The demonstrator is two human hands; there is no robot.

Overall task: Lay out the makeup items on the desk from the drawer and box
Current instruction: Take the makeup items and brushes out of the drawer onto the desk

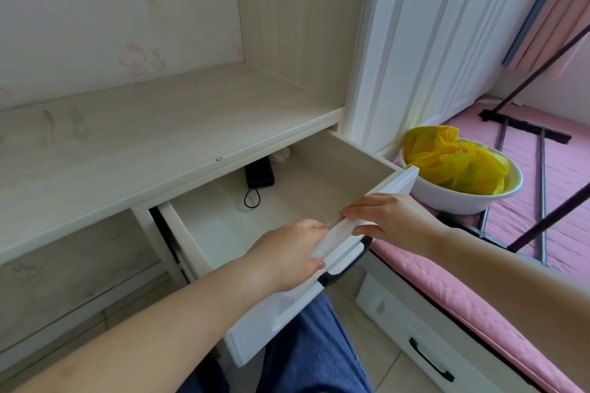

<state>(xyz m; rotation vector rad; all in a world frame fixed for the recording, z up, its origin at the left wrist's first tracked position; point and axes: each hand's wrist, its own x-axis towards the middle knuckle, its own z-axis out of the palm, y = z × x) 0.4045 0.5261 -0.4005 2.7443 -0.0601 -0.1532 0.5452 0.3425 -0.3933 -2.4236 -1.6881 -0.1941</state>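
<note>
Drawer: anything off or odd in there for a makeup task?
Yes. The open drawer shows no makeup, only a black power-bank-like block with a loop cord at the back and something pale, crumpled behind it. Both hands, left hand and right hand, grip the drawer's front edge. Nothing spilled or damaged.

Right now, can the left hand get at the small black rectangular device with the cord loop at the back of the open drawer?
Probably yes. The left hand grips the white drawer front, and the open drawer leaves a bare path to the black device, though its far end sits under the desk edge.
</note>
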